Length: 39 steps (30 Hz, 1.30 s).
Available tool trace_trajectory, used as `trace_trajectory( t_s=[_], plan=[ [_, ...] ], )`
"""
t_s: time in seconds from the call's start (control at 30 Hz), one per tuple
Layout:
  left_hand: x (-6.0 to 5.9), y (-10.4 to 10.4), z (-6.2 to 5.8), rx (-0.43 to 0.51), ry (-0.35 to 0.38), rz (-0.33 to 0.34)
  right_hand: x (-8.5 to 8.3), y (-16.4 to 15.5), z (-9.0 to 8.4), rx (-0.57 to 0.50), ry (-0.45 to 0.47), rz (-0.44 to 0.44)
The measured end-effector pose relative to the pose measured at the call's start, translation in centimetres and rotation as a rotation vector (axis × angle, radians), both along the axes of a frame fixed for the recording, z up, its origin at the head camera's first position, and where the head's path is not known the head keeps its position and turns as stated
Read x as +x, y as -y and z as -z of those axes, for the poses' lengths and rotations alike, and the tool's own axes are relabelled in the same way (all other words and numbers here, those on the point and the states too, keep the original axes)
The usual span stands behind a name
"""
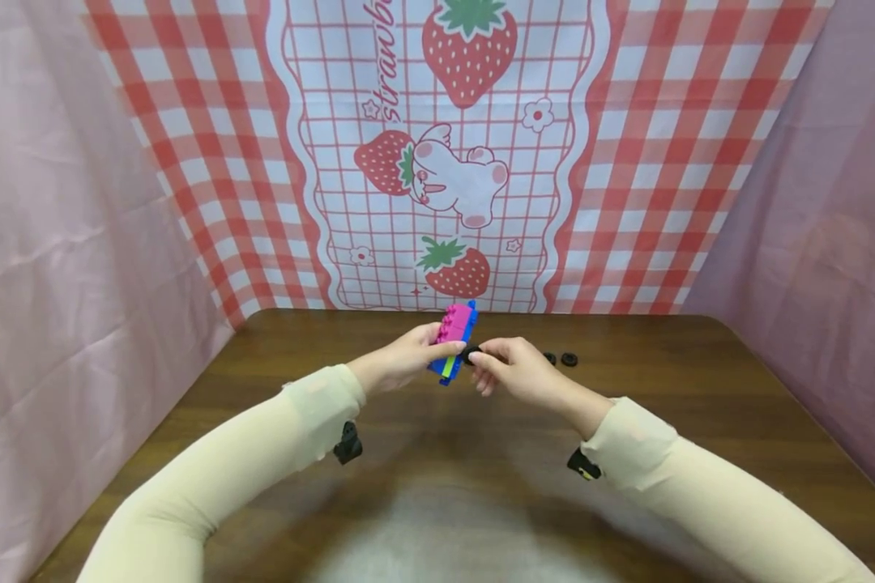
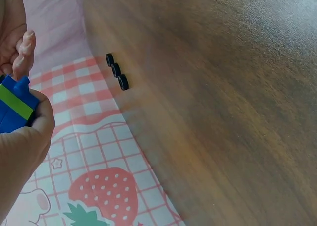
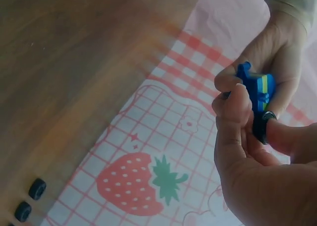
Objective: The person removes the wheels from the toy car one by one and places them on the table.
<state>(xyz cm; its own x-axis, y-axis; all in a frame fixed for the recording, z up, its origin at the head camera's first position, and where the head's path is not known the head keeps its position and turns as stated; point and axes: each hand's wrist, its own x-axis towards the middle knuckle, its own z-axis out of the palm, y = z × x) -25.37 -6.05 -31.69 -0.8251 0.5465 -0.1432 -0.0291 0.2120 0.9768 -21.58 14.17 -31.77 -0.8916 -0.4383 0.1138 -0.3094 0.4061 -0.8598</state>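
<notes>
My left hand [image 1: 403, 356] grips a toy-brick vehicle body [image 1: 455, 324], tilted, above the table. It has pink studded bricks on a blue base with a yellow-green strip. A small blue peg [image 2: 22, 84] juts from its side in the left wrist view. Between the thumb and fingers of my right hand [image 1: 514, 368] is a small black toy wheel [image 3: 267, 126], held close against the blue side. Whether the wheel sits on a peg cannot be told, as the fingers partly cover it.
Several more black wheels [image 2: 123, 82] lie in a row on the brown wooden table [image 1: 663, 364], beyond my right hand. A red-and-white strawberry cloth [image 1: 459, 186] hangs behind the far edge, with pink curtains [image 1: 66, 243] at the sides.
</notes>
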Motion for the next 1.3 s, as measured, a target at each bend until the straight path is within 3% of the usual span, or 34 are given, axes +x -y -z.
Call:
trace_trajectory(
  t_s=[0.1,0.3,0.67,1.3],
  plan=[
    [0.0,0.1,0.1,-0.011,0.010,0.000,-0.4,-0.4,-0.1,-0.077,0.059,0.029],
    [-0.2,0.4,0.4,0.017,0.026,-0.009,-1.6,-1.8,-0.8,-0.233,0.175,0.180],
    [0.0,0.4,0.7,0.051,0.050,0.008,-2.3,-3.6,-0.9,-0.263,0.233,0.219],
    [0.4,0.6,0.8,0.042,0.067,-0.019,-3.3,-6.3,-0.7,-0.275,0.326,0.258]
  ],
)
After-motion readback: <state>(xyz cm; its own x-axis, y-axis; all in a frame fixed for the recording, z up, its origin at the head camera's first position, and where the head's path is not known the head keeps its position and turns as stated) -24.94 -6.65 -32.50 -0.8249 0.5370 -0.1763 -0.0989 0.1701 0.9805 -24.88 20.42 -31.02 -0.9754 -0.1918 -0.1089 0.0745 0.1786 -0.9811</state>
